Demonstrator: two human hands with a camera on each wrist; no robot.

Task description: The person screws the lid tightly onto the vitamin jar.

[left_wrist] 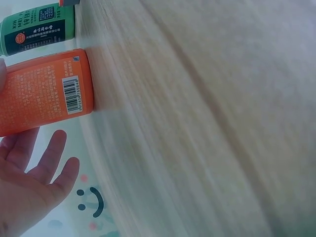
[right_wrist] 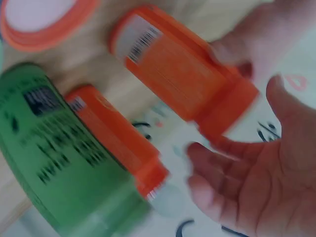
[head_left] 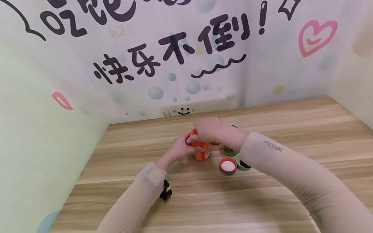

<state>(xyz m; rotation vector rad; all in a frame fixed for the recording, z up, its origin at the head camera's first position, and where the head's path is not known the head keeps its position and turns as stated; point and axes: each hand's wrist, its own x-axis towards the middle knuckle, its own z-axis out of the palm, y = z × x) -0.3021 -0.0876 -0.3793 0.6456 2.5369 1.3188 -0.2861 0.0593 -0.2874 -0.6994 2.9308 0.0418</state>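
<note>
An orange bottle point(head_left: 202, 154) stands on the table, its barcode visible in the left wrist view. My left hand point(head_left: 179, 148) grips it near the shoulder; in the left wrist view, several fingers point(left_wrist: 47, 163) spread out beside its side. Over the orange cap point(right_wrist: 228, 111) is my right hand point(head_left: 212, 128). Seen from the right wrist, its thumb stands clear of the cap and the loosely bent fingers lie close beside it. A second orange bottle point(right_wrist: 116, 136) and a green bottle point(head_left: 230, 151) stand just to the right.
In front of the bottles lie a small round orange-rimmed piece point(head_left: 228, 166) with a white inside and a green round piece point(head_left: 243, 164), partly hidden by my right sleeve. A small black object point(head_left: 166, 190) sits beside my left forearm. A printed cloth wall point(head_left: 263, 85) borders the table's back.
</note>
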